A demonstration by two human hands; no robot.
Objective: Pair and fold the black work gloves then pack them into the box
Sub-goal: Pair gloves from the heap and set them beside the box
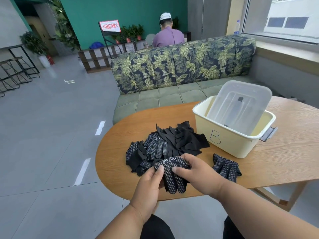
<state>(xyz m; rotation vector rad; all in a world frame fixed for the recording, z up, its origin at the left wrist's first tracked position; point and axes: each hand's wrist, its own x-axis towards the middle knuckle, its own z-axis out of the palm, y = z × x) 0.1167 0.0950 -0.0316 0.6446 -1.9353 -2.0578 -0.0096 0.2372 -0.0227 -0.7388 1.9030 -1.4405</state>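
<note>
A black dotted work glove [172, 176] lies at the near edge of the wooden table [284, 161], fingers pointing toward me. My left hand [150, 185] pinches its left side with the thumb on top. My right hand [195, 173] grips its right side near the cuff. Behind it sits a loose pile of black gloves [165, 145]. One more dotted glove [226, 167] lies apart on the right. The cream box [229, 142], marked "B", stands at the back right with its clear lid [240, 104] leaning inside it.
A green sofa [172, 97] with leaf-print cushions runs behind the table. A person sits with their back turned beyond it. Grey tiled floor stretches to the left, with metal stools at the far left. A window fills the upper right.
</note>
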